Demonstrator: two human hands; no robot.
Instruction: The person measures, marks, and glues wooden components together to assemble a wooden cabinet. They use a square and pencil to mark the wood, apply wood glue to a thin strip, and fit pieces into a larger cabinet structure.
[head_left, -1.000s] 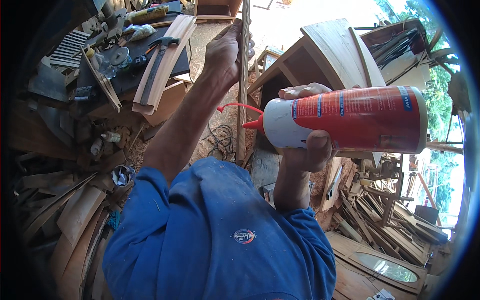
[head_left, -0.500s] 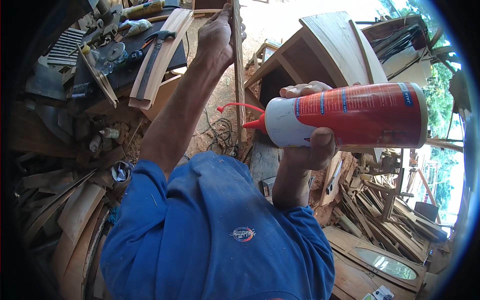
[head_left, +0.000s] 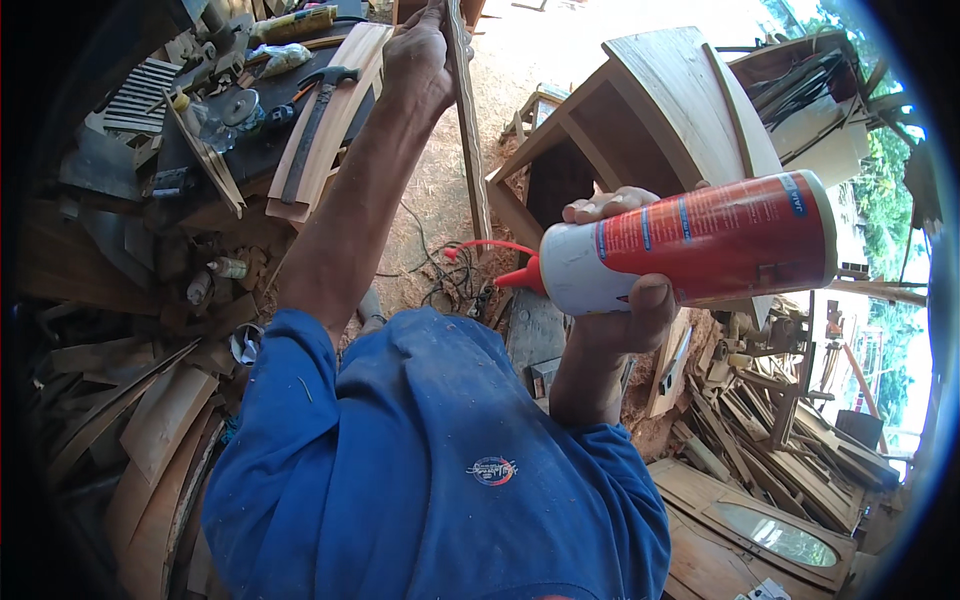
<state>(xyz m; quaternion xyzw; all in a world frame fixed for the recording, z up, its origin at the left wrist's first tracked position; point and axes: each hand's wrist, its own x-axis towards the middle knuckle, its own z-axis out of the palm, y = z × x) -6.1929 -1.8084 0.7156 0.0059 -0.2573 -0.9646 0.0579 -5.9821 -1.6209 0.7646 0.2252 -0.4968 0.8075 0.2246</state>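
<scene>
My left hand (head_left: 418,62) is closed around a long, narrow wooden strip (head_left: 465,120), gripping it near its far end. A wavy bead, apparently of glue, runs along the strip's edge, and its near end points down toward me. My right hand (head_left: 645,300) wraps around a red and white glue bottle (head_left: 720,240), thumb on the near side and fingers over the far side. The bottle lies almost level, with its red nozzle (head_left: 520,278) pointing left, just below the strip's near end and apart from it. A red cap (head_left: 451,254) dangles open on its tether.
A curved wooden cabinet frame (head_left: 610,130) stands ahead on the right. At the left, a hammer (head_left: 310,130) rests on pale boards (head_left: 350,75) on a dark, cluttered bench. Cables (head_left: 445,280) lie on the sawdust-covered floor. Scrap wood (head_left: 770,420) is piled at the right.
The bottle has shifted slightly right and its nozzle has dropped away from the strip's near end. My left hand and the strip have moved slightly left and up.
</scene>
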